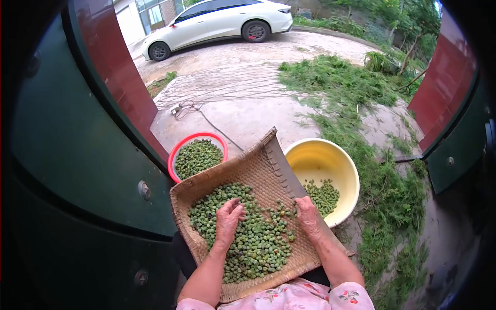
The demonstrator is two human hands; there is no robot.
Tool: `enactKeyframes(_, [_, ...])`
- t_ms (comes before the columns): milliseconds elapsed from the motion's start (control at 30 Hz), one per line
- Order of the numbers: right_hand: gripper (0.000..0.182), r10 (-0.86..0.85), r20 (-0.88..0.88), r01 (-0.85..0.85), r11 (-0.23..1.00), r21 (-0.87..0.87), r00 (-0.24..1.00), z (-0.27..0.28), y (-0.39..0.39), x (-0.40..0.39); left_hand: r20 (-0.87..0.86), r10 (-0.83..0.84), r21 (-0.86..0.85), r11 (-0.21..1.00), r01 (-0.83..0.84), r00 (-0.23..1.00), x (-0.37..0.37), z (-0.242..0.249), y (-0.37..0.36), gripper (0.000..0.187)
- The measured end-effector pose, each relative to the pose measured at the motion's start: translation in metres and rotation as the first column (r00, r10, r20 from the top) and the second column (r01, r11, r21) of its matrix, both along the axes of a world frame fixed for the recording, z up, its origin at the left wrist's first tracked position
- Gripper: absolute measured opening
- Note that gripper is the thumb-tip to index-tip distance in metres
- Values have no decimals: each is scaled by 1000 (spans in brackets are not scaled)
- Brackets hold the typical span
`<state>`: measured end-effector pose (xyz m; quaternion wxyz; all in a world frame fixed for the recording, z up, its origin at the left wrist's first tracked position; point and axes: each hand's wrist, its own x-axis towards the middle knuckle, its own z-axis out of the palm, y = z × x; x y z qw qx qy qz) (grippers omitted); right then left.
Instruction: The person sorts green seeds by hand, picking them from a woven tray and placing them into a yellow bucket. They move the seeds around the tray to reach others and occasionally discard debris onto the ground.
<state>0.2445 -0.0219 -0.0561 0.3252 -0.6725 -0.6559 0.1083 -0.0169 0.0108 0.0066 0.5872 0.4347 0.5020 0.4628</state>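
Head view. Through this camera I observe one woven tray (263, 170) lying across the person's lap. It contains a heap of small green pieces (256, 250), densest at the middle and near left; the far right of the weave is bare. Two basins stand on the ground. The red-rimmed basin (199, 135), beyond the tray's far left side, is well filled with similar green pieces. The yellow basin (343, 163), on the right and partly overlapped by the tray, has a smaller batch at its near side.

Count: one tray, two basins, two hands, one white car (222, 23) outside. The green pieces are too numerous to count.

Grip: the left hand (229, 219) is over the heap, its fingers bent and the gap to the thumb narrow. The right hand (308, 214) is at the tray's right edge, fingers curled inward beside a few loose pieces. At this resolution I cannot tell whether either hand has a piece pinched between its fingertips.
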Motion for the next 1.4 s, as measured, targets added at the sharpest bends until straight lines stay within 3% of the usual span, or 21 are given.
enactKeyframes(33, [20, 15, -15, -14, 999, 40, 1000, 2, 1, -6, -13, -4, 2, 1000, 4, 1000, -1, -1, 0, 37])
enactKeyframes(133, [23, -20, -60, 16, 998, -65, 998, 17, -1, -15, -31, -20, 12, 1000, 20, 999, -1, -9, 1, 36])
enactKeyframes(533, [26, 122, 51, -122, 992, -1, 991, 9, -12, -14, -29, -18, -22, 1000, 17, 999, 0, -4, 0, 34])
enactKeyframes(733, [22, 106, 101, -92, 986, -139, 989, 20, -22, -15, -51, -48, -37, 998, 46, 998, -1, -3, 1, 37])
enactKeyframes(833, [28, 97, 112, -80, 985, -153, 989, 18, -21, -15, -52, -50, -30, 998, 49, 997, -1, -6, 2, 37])
enactKeyframes(933, [27, 107, 63, -105, 994, -20, 992, 17, -19, -13, -38, -43, -32, 999, 42, 998, -2, -9, 2, 38])
enactKeyframes(1033, [27, -26, -352, 10, 999, -46, 936, 35, -16, -11, -25, -40, -27, 999, 39, 999, -2, -12, 2, 38])
enactKeyframes(1067, [26, 16, -339, -20, 1000, -9, 941, 23, -13, -1, -25, -41, -28, 999, 40, 999, -3, -12, 2, 38])
enactKeyframes(1100, [25, -44, -633, -18, 996, -91, 773, 22, -12, 3, -26, -43, -28, 999, 42, 999, -3, -12, 3, 38])
enactKeyframes(1133, [24, -123, -847, -43, 985, -169, 516, 22, -11, 6, -27, -42, -26, 999, 42, 999, -2, -11, 3, 38])
enactKeyframes(1167, [23, -213, -956, -92, 968, -235, 203, 23, -10, 8, -28, -40, -26, 999, 39, 999, -2, -10, 3, 38])
enactKeyframes(1200, [26, -171, -985, -112, 978, -174, 39, 24, -9, 10, -30, -38, -28, 999, 37, 999, -2, -9, 2, 39])
enactKeyframes(1300, [31, -174, -966, -72, 984, -163, -189, 30, -7, 11, -58, -43, -31, 999, 42, 997, -1, -1, 2, 39])
enactKeyframes(1333, [35, -202, -962, -56, 979, -195, -183, 33, -7, 9, -63, -45, -31, 999, 43, 997, -1, -1, 3, 39])
enactKeyframes(1400, [35, -202, -979, -80, 976, -204, 33, 25, -5, 12, -77, -51, -24, 999, 49, 996, -2, -4, 3, 39])
